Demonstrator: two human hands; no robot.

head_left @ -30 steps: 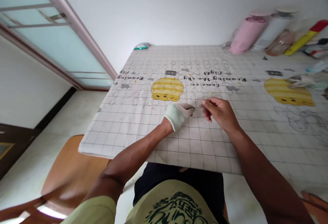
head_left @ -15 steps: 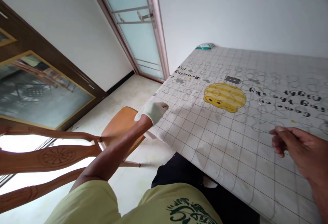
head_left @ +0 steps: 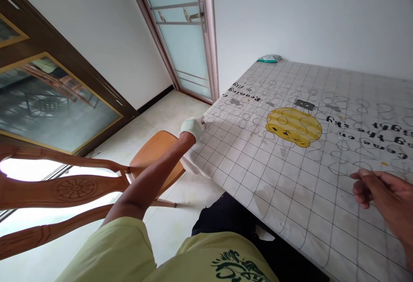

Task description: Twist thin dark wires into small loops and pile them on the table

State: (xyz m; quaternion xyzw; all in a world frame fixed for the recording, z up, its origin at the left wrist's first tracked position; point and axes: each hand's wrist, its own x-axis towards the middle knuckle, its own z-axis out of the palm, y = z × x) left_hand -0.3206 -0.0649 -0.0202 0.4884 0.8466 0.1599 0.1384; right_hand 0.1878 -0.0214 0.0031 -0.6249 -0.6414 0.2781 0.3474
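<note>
My left hand (head_left: 194, 128) rests at the left edge of the table, on or against the gridded tablecloth (head_left: 245, 157). A pale, whitish-green wrap covers most of this hand; whether it is a glove or a cloth I cannot tell. Only a bit of curled finger shows past it, and what it grips, if anything, is hidden. On the right, my right hand (head_left: 382, 191) hovers over the tablecloth. Its thumb and forefinger come together, the other fingers curl under, and no object shows in them. A yellow striped bear (head_left: 294, 127) is printed on the cloth between the hands.
A wooden chair has its orange seat (head_left: 161, 155) beside the table's left side and its carved back (head_left: 75, 188) nearer me. A green-and-white packet (head_left: 269, 59) lies at the far corner by the wall. Beyond stand a frosted glass door (head_left: 183, 45) and a dark-framed glass panel (head_left: 54, 105).
My left hand has slid a little farther away along the table edge, and its fingers show less. The view has shifted slightly; my right hand keeps its pose.
</note>
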